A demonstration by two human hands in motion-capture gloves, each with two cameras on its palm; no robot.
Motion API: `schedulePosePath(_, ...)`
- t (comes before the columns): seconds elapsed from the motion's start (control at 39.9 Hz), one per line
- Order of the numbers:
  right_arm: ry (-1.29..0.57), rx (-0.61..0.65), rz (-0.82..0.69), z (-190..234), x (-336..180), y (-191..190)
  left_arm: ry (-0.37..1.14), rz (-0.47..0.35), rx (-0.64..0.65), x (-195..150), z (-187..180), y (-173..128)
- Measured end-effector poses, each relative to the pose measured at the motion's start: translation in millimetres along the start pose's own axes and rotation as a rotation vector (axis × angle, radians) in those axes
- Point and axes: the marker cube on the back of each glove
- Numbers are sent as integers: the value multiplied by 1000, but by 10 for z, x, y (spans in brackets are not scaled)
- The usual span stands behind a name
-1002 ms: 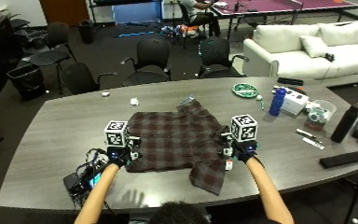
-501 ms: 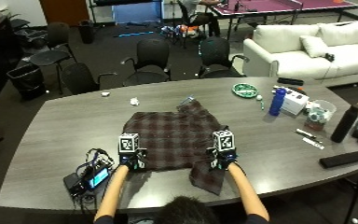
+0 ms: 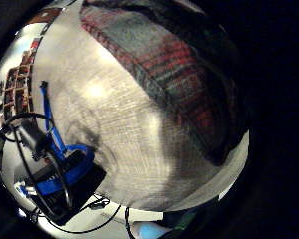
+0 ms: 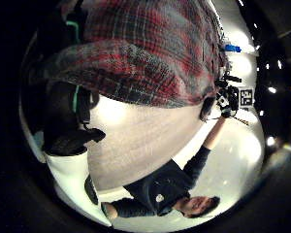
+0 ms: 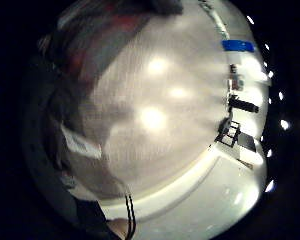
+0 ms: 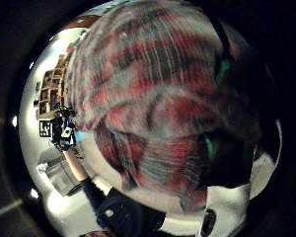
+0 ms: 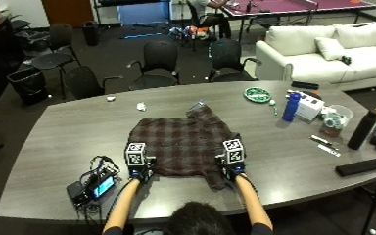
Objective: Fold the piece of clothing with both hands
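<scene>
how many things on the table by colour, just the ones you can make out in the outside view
Red-and-grey plaid: 1, the shirt
Blue: 1, the bottle
Green: 1, the round dish
Black: 3, the tall bottle, the flat bar, the device with cables
White: 1, the box
Total: 7

The outside view looks down from above and behind the person's head over the whole worktop [image 7: 58,132]. The four palm views sit close above it; both thumb-side ones share the plaid shirt [image 4: 150,53] and the opposite hand.
</scene>
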Motion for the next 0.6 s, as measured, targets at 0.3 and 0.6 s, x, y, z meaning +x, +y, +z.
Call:
schedulePosePath(0.3,348,108,-37,-115,29,530,-52,148,92,63,-124,386)
schedulePosePath(0.6,260,296,-170,-770,427,1371,192,493,260,107,-527,1388)
